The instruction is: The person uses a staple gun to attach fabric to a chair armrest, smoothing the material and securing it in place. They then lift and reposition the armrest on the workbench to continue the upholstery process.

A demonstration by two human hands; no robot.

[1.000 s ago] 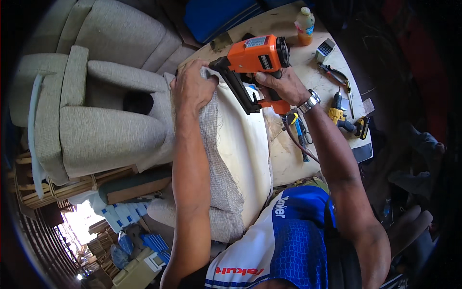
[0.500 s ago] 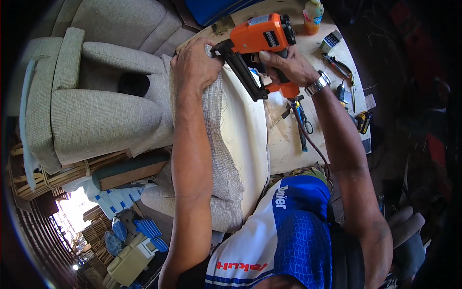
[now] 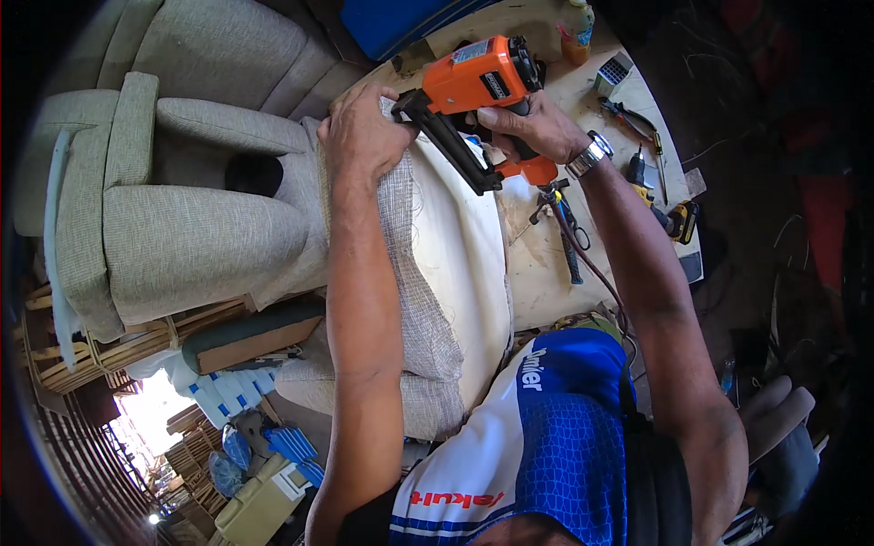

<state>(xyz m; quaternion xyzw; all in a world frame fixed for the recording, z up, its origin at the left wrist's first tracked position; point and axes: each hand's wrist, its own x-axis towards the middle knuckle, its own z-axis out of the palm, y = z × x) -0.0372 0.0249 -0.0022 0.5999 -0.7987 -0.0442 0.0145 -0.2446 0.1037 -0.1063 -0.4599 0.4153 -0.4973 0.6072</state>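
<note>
My right hand (image 3: pixel 537 127) is wrapped round the grip of an orange and black pneumatic staple gun (image 3: pixel 472 76), with a dark air hose (image 3: pixel 583 250) trailing from its lower end. The gun's nose meets the far edge of an upholstered piece, close beside my left hand (image 3: pixel 362 132). Those left fingers curl over the piece's edge and press down its grey woven fabric (image 3: pixel 398 214). The fabric has a frayed border and lies over a cream-coloured lining (image 3: pixel 460 264). Where the nose touches, the exact contact spot is partly hidden by the left hand.
Grey armchair-like upholstery (image 3: pixel 196 241) stands at the left. On the wooden table (image 3: pixel 537 291) lie pliers (image 3: pixel 630 118), a hammer (image 3: pixel 572 259), a yellow and black drill (image 3: pixel 678 218), a small grey box (image 3: pixel 614 73) and a bottle (image 3: pixel 576 32) with orange contents.
The staple gun and both hands shift slightly left and down in view, along with the surrounding scene. Both grips stay the same.
</note>
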